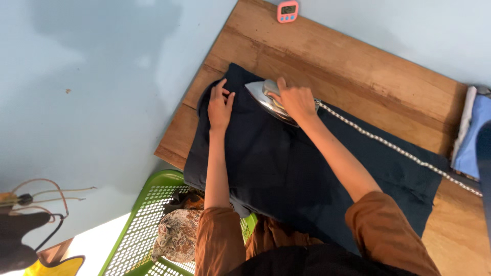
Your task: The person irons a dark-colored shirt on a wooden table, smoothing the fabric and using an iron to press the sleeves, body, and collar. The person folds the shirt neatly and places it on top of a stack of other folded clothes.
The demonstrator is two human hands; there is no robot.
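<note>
Your right hand (pixel 295 99) is closed around the handle of a metal iron (pixel 266 99), which sits sole-down on a dark navy garment (pixel 286 168) with its pointed nose aimed toward your left hand. Your left hand (pixel 220 106) lies flat on the same cloth just beside the iron's tip, fingers spread and gripping nothing, pressing the fabric near its rounded far-left edge. The garment is spread across a wooden board (pixel 358 76) and hangs a little over the near edge by your lap. A braided, speckled cord (pixel 394 148) runs from the back of the iron across the cloth and off toward the right. At the far corner of the board stands a small pink timer (pixel 287 11), well apart from the work. On the right edge lies a stack of folded light-blue and white cloth (pixel 473 130). Below the board on your left sits a green perforated basket (pixel 138 230) holding crumpled patterned clothes (pixel 176 230).
</note>
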